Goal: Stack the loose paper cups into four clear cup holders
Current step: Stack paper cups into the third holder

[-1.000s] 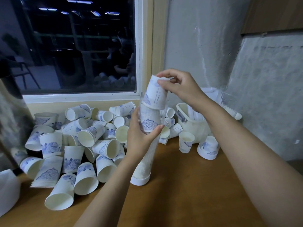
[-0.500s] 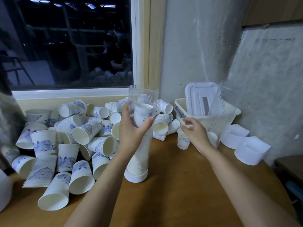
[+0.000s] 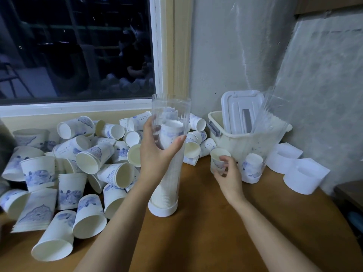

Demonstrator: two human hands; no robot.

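- While the heap of loose paper cups (image 3: 78,163) on the left of the table (image 3: 216,242) lies as it did a second ago, we see change just to its right.
- Our left hand (image 3: 157,156) still grips the upright clear cup holder (image 3: 170,110), fingers and thumb wrapped round its middle. The cup that was being fed into its mouth now tops the stack (image 3: 165,193) inside.
- Our right hand (image 3: 228,175) has left the holder's mouth and dropped to a single upright cup (image 3: 218,157) just right of it, fingers curled round the cup's lower part.
- We judge that one more cup is home and the next pick is under way. This holder has room near its top, and many cups remain loose.
- Further right, a second holder (image 3: 253,165) stands with few cups in it.
- The cups carry blue patterns and small lines of print, too small to read. We find no brand.
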